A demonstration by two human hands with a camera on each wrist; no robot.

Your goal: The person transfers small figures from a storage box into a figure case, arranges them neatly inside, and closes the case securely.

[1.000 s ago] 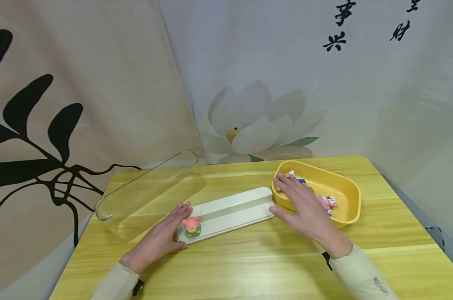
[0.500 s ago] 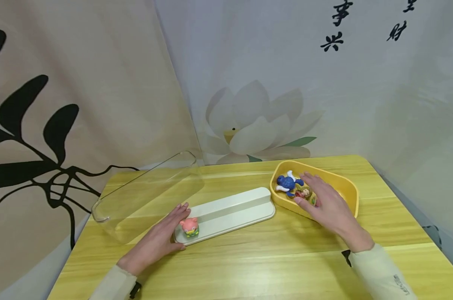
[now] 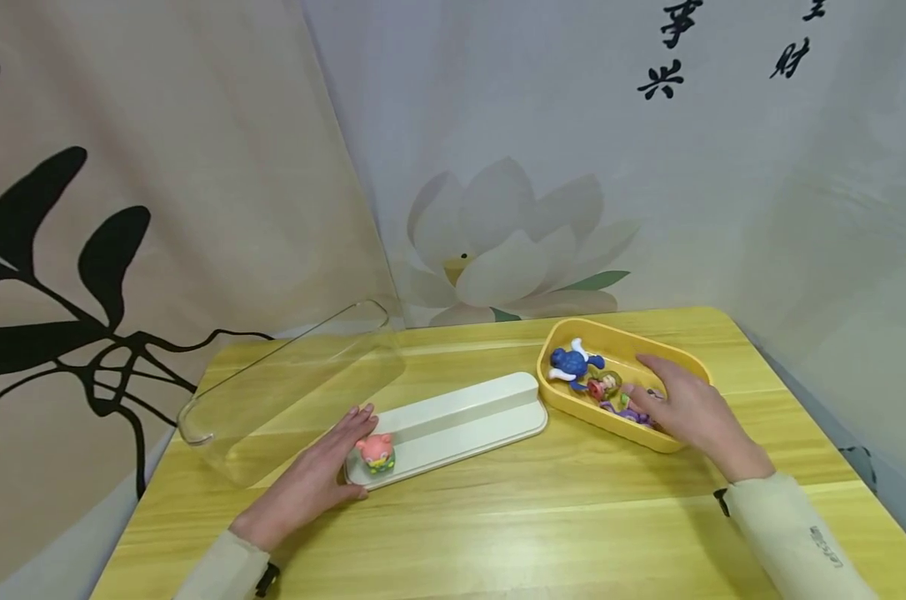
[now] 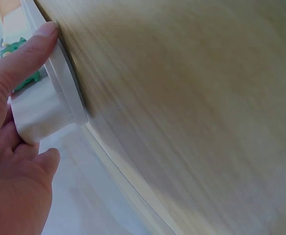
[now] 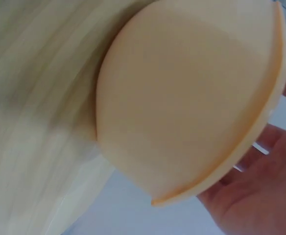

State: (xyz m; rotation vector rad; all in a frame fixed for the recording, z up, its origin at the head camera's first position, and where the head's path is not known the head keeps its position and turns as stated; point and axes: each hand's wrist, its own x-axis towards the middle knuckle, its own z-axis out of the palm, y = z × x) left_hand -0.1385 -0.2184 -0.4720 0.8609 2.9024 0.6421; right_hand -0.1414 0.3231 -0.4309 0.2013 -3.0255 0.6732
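In the head view my left hand [image 3: 306,492] holds the left end of a white stepped display base [image 3: 453,429], thumb at the front edge and fingers behind. A pink-headed figurine [image 3: 377,452] with a green lower part stands on the base beside that hand. My right hand [image 3: 696,417] reaches into the right part of a yellow tray [image 3: 648,337], thumb and fingers apart. Inside lie a blue-and-white figurine [image 3: 570,364], a brown-and-red figurine [image 3: 604,385] and a purple figurine [image 3: 633,412] near the thumb. The right fingertips are partly hidden, and the right wrist view shows mainly the tray's outer wall [image 5: 182,98].
A long clear plastic cover [image 3: 295,400] lies on the wooden table [image 3: 483,533], behind and left of the base. The tray stands just right of the base. A printed cloth backdrop [image 3: 520,125] hangs behind the table.
My right hand has moved right across the yellow tray, uncovering the blue-and-white and brown-and-red figurines, and now sits lower in its right part. The left hand stays on the base.
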